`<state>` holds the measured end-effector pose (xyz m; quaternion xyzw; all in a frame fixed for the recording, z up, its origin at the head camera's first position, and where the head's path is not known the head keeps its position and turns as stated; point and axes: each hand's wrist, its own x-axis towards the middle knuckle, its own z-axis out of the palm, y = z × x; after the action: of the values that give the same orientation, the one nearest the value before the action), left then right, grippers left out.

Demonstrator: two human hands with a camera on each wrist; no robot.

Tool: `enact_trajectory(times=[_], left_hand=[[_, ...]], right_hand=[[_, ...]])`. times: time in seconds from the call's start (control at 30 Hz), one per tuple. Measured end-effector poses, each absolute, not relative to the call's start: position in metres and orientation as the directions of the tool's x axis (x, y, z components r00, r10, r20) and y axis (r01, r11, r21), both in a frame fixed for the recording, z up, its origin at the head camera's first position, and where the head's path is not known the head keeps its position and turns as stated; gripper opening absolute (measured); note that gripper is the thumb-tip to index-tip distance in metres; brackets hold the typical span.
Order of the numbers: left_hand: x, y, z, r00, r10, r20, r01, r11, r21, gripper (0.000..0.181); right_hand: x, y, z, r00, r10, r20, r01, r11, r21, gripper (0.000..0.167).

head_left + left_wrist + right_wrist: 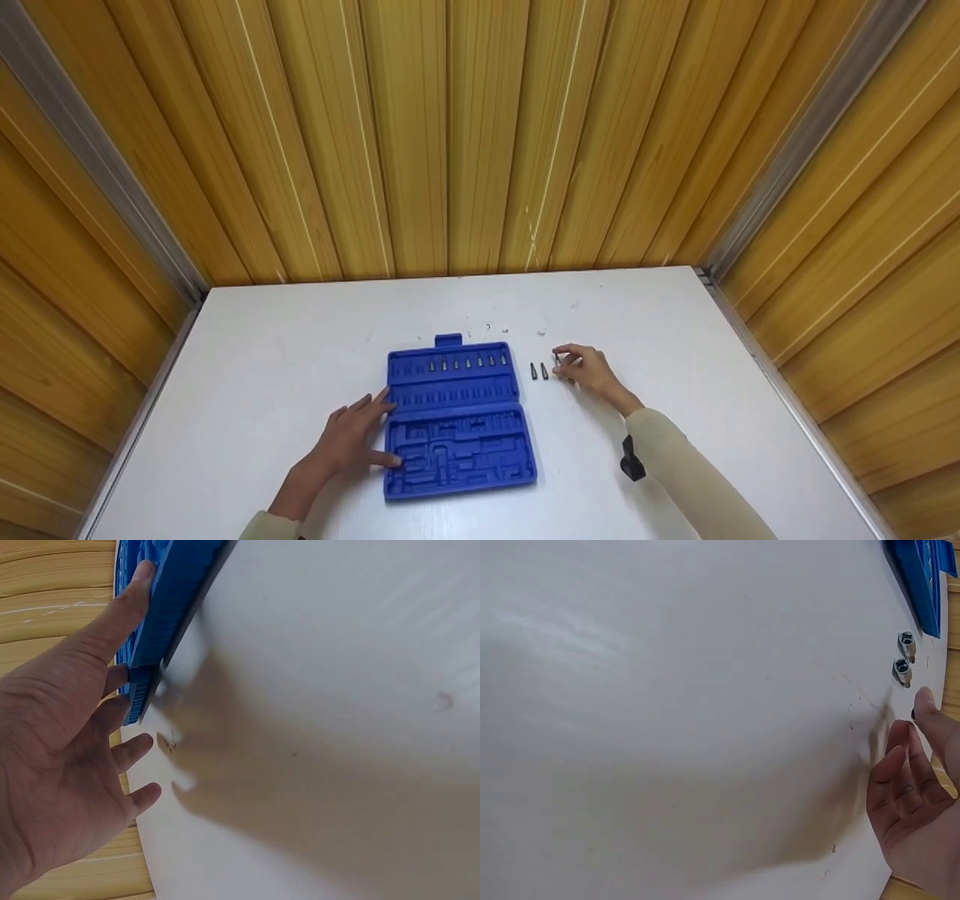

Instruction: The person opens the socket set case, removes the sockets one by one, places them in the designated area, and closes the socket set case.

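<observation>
An opened blue case [465, 411] lies on the white table, with several small metal bits [456, 364] in its upper row. My left hand [345, 439] rests on the case's left edge, its fingers spread and straight; in the left wrist view the thumb of that hand [67, 742] lies on the blue case [161, 622]. Right of the case, my right hand [589, 369] pinches a small dark bit [556, 358] between thumb and fingers. Two more bits [544, 371] stand beside it; the right wrist view shows them [902, 672] near the right hand [919, 802], where the pinched piece is mostly hidden.
The white table [285, 360] has small dark marks behind the case. Yellow wood-patterned panels [480, 150] rise behind the table and on both sides, with grey metal posts at the corners.
</observation>
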<state>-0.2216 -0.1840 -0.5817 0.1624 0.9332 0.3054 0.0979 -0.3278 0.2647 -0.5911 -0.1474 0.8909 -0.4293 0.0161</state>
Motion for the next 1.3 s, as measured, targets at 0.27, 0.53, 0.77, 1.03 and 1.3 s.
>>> enact_trajectory(times=[0.27, 0.53, 0.77, 1.03, 1.3], left_hand=[[-0.2213, -0.1846, -0.579, -0.93, 0.36, -0.072, 0.247, 0.759, 0.602, 0.091], [-0.2199, -0.1829, -0.5795, -0.932, 0.354, -0.081, 0.237, 0.763, 0.602, 0.091], [-0.2204, -0.1832, -0.5805, -0.926, 0.371, -0.065, 0.255, 0.746, 0.615, 0.091], [-0.2218, -0.1843, -0.5824, -0.926, 0.369, -0.082, 0.245, 0.752, 0.613, 0.092], [-0.2223, -0.1841, -0.5807, -0.924, 0.376, -0.071, 0.259, 0.75, 0.609, 0.091]], right_hand=[[-0.3285, 0.2639, -0.5926, -0.948, -0.317, 0.037, -0.239, 0.63, -0.739, 0.033], [-0.3282, 0.2621, -0.5934, -0.934, -0.353, 0.059, -0.292, 0.655, -0.697, 0.033], [-0.327, 0.2636, -0.5935, -0.938, -0.346, 0.032, -0.263, 0.647, -0.716, 0.035], [-0.3274, 0.2642, -0.5944, -0.926, -0.374, 0.044, -0.29, 0.634, -0.717, 0.035], [-0.3283, 0.2648, -0.5921, -0.918, -0.392, 0.063, -0.316, 0.624, -0.715, 0.034]])
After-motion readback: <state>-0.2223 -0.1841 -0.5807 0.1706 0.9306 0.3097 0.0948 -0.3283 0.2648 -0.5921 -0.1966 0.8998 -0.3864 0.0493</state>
